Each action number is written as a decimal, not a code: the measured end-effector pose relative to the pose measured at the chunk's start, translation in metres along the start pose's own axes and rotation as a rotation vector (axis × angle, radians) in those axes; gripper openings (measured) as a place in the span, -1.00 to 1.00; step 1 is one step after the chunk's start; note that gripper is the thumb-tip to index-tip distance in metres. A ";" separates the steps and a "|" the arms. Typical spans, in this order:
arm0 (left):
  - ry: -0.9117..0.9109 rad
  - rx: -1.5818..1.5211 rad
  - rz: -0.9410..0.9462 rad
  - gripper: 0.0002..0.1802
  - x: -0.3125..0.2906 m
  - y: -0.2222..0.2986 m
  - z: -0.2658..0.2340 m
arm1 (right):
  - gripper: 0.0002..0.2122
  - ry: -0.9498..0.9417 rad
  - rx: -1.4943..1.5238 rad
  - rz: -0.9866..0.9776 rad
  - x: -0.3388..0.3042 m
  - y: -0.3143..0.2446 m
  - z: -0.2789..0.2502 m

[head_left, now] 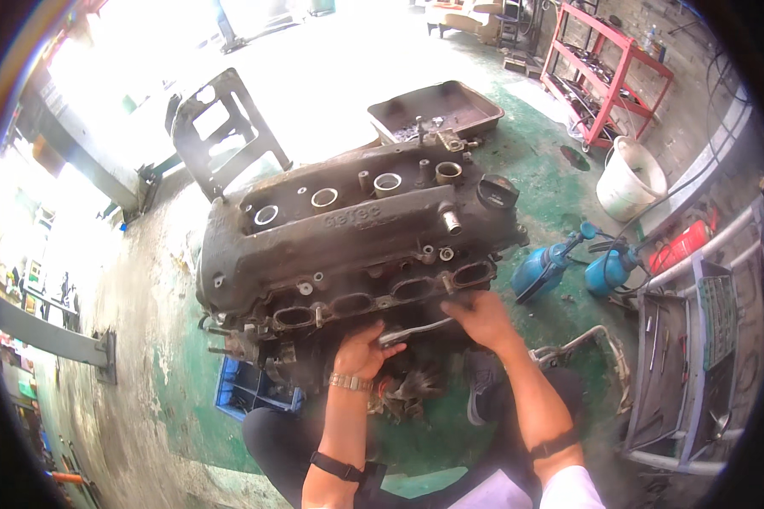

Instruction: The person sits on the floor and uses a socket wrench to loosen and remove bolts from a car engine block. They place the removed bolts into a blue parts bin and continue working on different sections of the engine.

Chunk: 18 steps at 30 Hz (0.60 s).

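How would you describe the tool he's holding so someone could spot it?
Start at the big grimy engine in the middle. Below its row of oval intake ports, the left hand and right hand grip a slim silvery ratchet wrench, the only bright metal bar there.

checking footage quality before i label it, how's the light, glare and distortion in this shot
Head view: the upper left is blown out by daylight, washing out the floor behind the engine; the engine and both hands, left hand and right hand on a metal wrench, are evenly lit and fairly sharp; fisheye bends the red shelf and tool cart near the dark rim.
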<state>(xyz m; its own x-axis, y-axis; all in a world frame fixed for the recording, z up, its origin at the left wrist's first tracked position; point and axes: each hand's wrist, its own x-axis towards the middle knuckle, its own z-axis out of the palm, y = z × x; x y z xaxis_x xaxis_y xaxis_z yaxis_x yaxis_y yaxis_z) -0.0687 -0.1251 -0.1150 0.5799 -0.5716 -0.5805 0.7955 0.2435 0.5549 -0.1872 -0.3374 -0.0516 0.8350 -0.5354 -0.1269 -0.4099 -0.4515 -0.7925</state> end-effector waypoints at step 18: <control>-0.119 0.028 -0.047 -0.66 0.005 0.001 -0.009 | -0.75 0.096 -0.350 -0.475 -0.017 -0.037 -0.001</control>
<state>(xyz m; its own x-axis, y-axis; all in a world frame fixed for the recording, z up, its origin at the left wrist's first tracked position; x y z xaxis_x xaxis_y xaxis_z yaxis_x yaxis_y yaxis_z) -0.0632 -0.1206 -0.1225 0.5161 -0.6711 -0.5321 0.8149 0.1935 0.5464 -0.1864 -0.3125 -0.0194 0.9263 -0.2721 0.2608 -0.1098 -0.8567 -0.5039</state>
